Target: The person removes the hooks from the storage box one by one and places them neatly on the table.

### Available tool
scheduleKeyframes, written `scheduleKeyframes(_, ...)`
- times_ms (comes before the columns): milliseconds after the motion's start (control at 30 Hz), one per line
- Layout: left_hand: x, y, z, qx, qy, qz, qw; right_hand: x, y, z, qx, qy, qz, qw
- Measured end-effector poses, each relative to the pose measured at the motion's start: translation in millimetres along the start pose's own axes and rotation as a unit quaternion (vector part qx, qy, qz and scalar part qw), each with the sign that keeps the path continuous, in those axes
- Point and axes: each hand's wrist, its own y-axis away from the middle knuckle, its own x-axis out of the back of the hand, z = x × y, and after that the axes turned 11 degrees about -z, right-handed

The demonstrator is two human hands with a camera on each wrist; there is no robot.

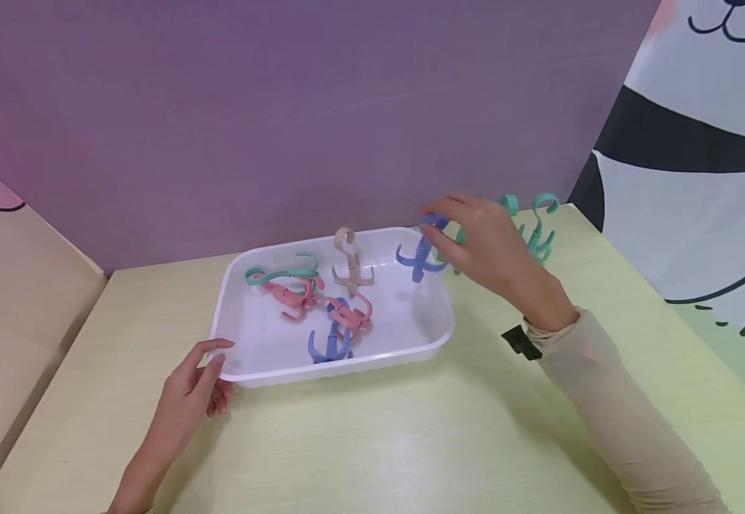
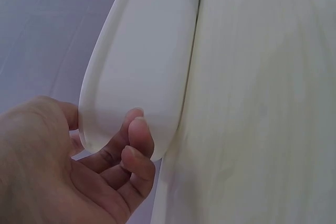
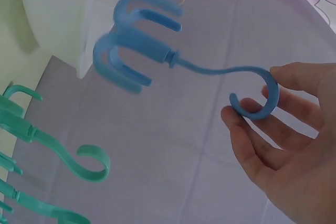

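Note:
At the front left corner of the white plastic tray (image 1: pixel 385 358), my left hand (image 1: pixel 183 400) grips the rim between thumb and fingers. Some of those fingers (image 2: pixel 140 136) curl against the tray's outer wall in the left wrist view. My right hand (image 1: pixel 497 250) pinches a blue four-pronged swivel hook (image 3: pixel 144 45) by its curved top, holding it up over the tray's right end with the prongs hanging down. Inside the tray are a beige hook (image 1: pixel 352 270), a green hook (image 1: pixel 282 274), pink hooks (image 1: pixel 292 296) and another blue hook (image 1: pixel 332 348).
Right of the tray, several green hooks (image 1: pixel 537 239) stand near the table's back edge, partly hidden behind my right hand. A purple wall panel (image 1: pixel 282 128) rises directly behind the tray. The pale wooden table (image 1: pixel 360 442) extends in front.

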Motion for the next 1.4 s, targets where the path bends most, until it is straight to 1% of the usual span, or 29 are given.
scheduleKeyframes(133, -0.6, -0.4, 0.4, 0.0, 0.002, -0.002, 1.0, 6, 3.4, 4, -0.001, -0.004, 0.027, 0.9996)
scheduleKeyframes(267, -1.1, -0.2, 1.2, -0.003, 0.023, -0.001, 0.9997, 10, 9.3, 9, -0.006, -0.001, 0.043, 0.9991)
scheduleKeyframes(400, -0.1, 1.3, 3.1, -0.006, 0.049, 0.012, 0.9987, 11, 13.2, 13, 0.004, 0.001, 0.053, 0.9986)
scheduleKeyframes(533, 0.4, 2.5, 4.0, -0.009, 0.069, 0.013, 0.9975, 13, 14.4, 15, 0.02, 0.0, 0.068, 0.9975)
scheduleKeyframes(633, -0.1, 2.2, 3.1, -0.015, 0.081, 0.011, 0.9965, 16, 15.2, 17, 0.027, 0.003, 0.075, 0.9968)
scheduleKeyframes(733, 0.0, 0.8, 1.0, -0.029, 0.086, 0.003, 0.9959, 22, 17.6, 20, 0.019, 0.005, 0.082, 0.9965)
scheduleKeyframes(833, 1.3, -0.4, -0.6, -0.043, 0.088, -0.007, 0.9952, 27, 19.8, 24, 0.013, 0.004, 0.098, 0.9951)
scheduleKeyframes(967, 2.6, -0.7, -0.8, -0.056, 0.096, -0.01, 0.9938, 33, 19.3, 28, 0.01, 0.002, 0.11, 0.9938)
scheduleKeyframes(1167, 1.8, -2.2, 0.8, -0.059, 0.103, -0.013, 0.9928, 41, 20.9, 31, -0.01, 0.01, 0.119, 0.9928)
scheduleKeyframes(1400, 4.3, 1.3, 1.2, -0.05, 0.119, -0.028, 0.9912, 46, 22.5, 36, -0.007, 0.018, 0.138, 0.9902)
